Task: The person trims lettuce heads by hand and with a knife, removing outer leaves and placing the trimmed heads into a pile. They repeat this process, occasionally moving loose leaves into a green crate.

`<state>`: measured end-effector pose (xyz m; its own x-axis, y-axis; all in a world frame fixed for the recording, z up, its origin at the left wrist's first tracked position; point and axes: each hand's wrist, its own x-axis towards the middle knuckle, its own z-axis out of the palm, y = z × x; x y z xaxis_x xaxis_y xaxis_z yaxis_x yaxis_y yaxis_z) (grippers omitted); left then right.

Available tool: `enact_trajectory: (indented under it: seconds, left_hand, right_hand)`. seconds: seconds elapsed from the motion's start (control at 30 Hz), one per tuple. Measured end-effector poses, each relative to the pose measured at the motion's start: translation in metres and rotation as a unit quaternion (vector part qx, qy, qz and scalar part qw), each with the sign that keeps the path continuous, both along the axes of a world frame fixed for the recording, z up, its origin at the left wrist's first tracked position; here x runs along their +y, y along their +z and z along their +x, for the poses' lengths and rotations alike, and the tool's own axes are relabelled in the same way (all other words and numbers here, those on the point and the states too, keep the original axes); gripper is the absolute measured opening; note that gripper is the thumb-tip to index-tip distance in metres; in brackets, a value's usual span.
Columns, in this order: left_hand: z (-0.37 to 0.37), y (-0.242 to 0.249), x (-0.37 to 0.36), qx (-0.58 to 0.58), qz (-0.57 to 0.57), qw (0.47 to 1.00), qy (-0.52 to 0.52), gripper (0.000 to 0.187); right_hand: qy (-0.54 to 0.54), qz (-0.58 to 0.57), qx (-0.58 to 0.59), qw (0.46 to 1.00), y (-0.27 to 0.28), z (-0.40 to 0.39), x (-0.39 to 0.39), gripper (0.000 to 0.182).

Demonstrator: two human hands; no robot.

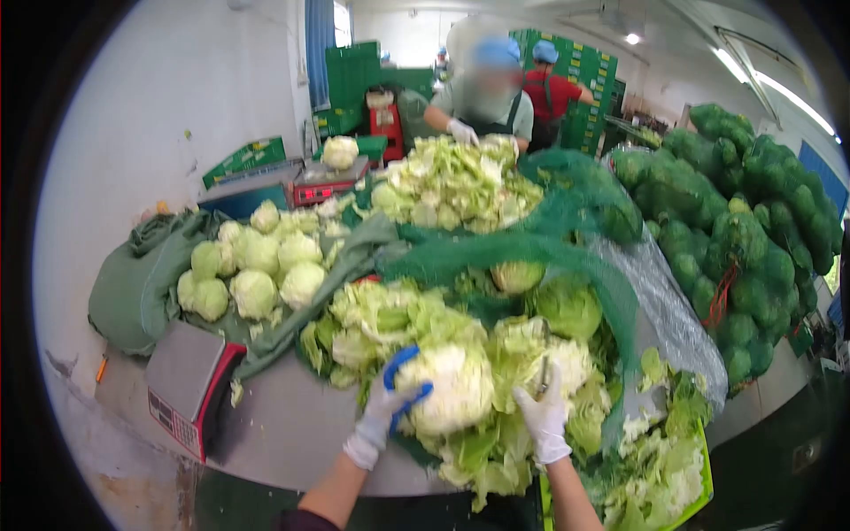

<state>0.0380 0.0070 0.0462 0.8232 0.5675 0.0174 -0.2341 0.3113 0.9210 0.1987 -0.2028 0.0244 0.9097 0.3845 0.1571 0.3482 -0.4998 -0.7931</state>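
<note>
My left hand (394,403), in a white glove with blue fingers, is wrapped round the left side of a pale trimmed cabbage (452,389). To its right is my right hand (544,409), white-gloved, its fingers closed on a small thin metal tool (543,375) that looks like a short knife. Loose cabbage leaves (482,456) lie under and between both hands. Behind them a green mesh sack (611,283) lies open around leaves and a whole green cabbage (567,308).
A scale (186,380) stands at the left, near trimmed cabbages (257,252) on a green cloth. A lime-green crate (704,460) of leaves sits at lower right. Stuffed mesh sacks (739,239) are piled at right. Across the table, a person (487,97) works at a leaf heap (460,186).
</note>
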Motion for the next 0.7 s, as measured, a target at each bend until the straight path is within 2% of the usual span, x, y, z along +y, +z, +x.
enact_trajectory:
  seconds: [0.03,0.07,0.1,0.17,0.2,0.27,0.3,0.37,0.4,0.43,0.47,0.5,0.53,0.6,0.63,0.67,0.7]
  left_hand:
    - [0.005,0.001,0.005,-0.013,-0.03,0.999,-0.004,0.062]
    - [0.006,0.0,0.01,-0.037,-0.044,0.998,-0.023,0.059]
    - [0.008,0.004,0.01,-0.018,-0.009,1.0,-0.021,0.055]
    - [0.013,0.007,0.007,-0.013,0.023,0.999,0.024,0.051]
    - [0.013,0.001,0.005,-0.012,0.025,0.999,0.022,0.051]
    - [0.016,-0.007,0.005,-0.105,-0.127,0.986,0.024,0.046]
    - [0.016,-0.001,-0.003,-0.114,-0.118,0.986,0.02,0.046]
    - [0.011,0.013,-0.024,-0.157,-0.272,0.949,0.014,0.043]
    - [0.012,0.002,-0.025,-0.16,-0.277,0.947,-0.007,0.042]
    - [0.014,-0.01,-0.025,-0.16,-0.281,0.946,-0.028,0.042]
    - [0.014,-0.01,-0.029,-0.147,-0.305,0.94,-0.046,0.042]
    - [0.016,-0.01,-0.034,-0.13,-0.328,0.934,-0.062,0.043]
    - [0.02,-0.02,-0.038,-0.089,-0.282,0.955,-0.019,0.044]
    - [0.036,-0.054,-0.044,-0.029,-0.199,0.978,0.048,0.054]
    - [0.036,-0.05,-0.044,-0.033,-0.201,0.978,0.047,0.054]
    - [0.034,-0.043,-0.04,-0.035,-0.19,0.981,0.011,0.057]
    - [0.038,-0.035,-0.035,-0.038,-0.174,0.984,-0.026,0.06]
  right_hand:
    - [0.014,0.058,0.079,0.995,0.005,-0.02,0.005,0.093]
    - [0.032,0.124,0.087,0.988,-0.002,-0.033,0.015,0.083]
    - [0.047,0.191,0.095,0.976,-0.011,-0.041,0.023,0.073]
    - [0.066,0.208,0.145,0.965,-0.016,-0.032,0.037,0.077]
    - [0.065,0.21,0.145,0.965,-0.003,-0.028,0.039,0.077]
    - [0.144,0.297,0.231,0.915,0.049,-0.02,0.037,0.071]
    - [0.167,0.249,0.311,0.902,0.086,-0.015,0.027,0.069]
    - [0.181,0.246,0.22,0.926,0.098,0.021,0.032,0.07]
    - [0.138,0.175,0.199,0.954,0.12,0.034,0.032,0.072]
    - [0.037,-0.016,-0.009,0.999,0.106,0.062,0.035,0.072]
    - [-0.081,-0.201,-0.212,0.953,0.083,0.094,0.039,0.073]
    - [-0.137,-0.25,-0.233,0.93,0.078,0.111,0.035,0.088]
    - [-0.088,-0.023,-0.149,0.985,0.06,0.125,0.022,0.068]
    - [-0.04,-0.101,-0.223,0.969,0.061,0.112,0.006,0.036]
    - [-0.025,-0.016,-0.192,0.981,0.065,0.089,0.0,0.021]
    - [-0.008,0.067,-0.011,0.998,0.073,0.067,-0.006,0.012]
    - [0.048,0.189,0.053,0.979,0.077,0.043,-0.013,0.007]
